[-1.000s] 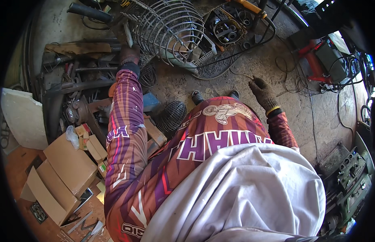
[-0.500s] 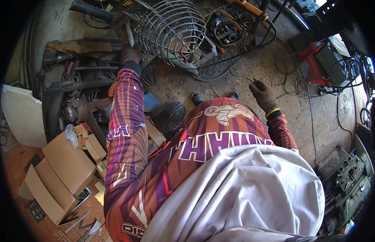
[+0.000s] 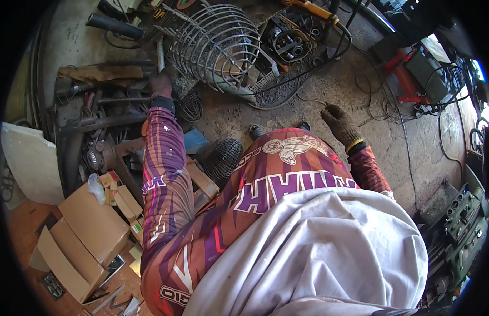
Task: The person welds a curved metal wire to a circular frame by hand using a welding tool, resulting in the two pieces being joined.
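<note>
My left hand [image 3: 161, 84], in a dark red glove, reaches forward to the floor clutter beside a large domed wire fan guard [image 3: 218, 42]. It lies next to a thin metal rod [image 3: 160, 52] and a small round wire grille [image 3: 190, 107]. Its fingers are hidden, so its grip is unclear. My right hand [image 3: 339, 124], in a brown knit glove, hovers over the bare concrete floor [image 3: 307, 100] with fingers loosely apart and nothing in it. A black cable [image 3: 307, 68] runs just ahead of it. My striped sleeves and a white cloth [image 3: 313, 253] fill the lower view.
Open cardboard boxes [image 3: 92, 231] sit at the lower left beside a white slab [image 3: 28, 158]. Metal bars and scrap parts [image 3: 97, 121] crowd the left. A dark round grille [image 3: 223, 158] stands by my knee. A red tool [image 3: 402, 73] and a green machine [image 3: 460, 221] are at the right.
My left hand has shifted slightly nearer and to the left beside the wire guard. My right hand has stayed over the floor.
</note>
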A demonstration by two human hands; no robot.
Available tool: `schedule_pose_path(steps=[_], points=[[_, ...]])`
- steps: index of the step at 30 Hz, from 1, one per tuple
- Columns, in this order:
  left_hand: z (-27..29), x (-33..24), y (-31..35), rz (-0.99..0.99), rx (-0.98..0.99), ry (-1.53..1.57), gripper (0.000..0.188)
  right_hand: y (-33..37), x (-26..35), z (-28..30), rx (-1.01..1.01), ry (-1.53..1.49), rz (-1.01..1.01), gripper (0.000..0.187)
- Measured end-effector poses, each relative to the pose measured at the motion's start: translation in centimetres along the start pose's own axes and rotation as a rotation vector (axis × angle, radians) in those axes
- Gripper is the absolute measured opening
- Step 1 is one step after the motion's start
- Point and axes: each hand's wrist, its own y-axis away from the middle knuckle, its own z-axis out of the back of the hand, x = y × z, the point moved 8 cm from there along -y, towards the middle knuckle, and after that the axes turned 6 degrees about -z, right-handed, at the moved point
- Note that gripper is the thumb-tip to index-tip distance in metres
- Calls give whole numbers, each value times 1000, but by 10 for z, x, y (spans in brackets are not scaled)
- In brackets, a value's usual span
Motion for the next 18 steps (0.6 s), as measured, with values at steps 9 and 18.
schedule_pose_path(steps=[9, 18], points=[[42, -3, 23, 20, -193, 684, 25, -1, 10, -10, 73, -101, -13, 57], [31, -101, 220, -130, -109, 802, 30, 30, 198, -40, 150, -166, 571, 52]])
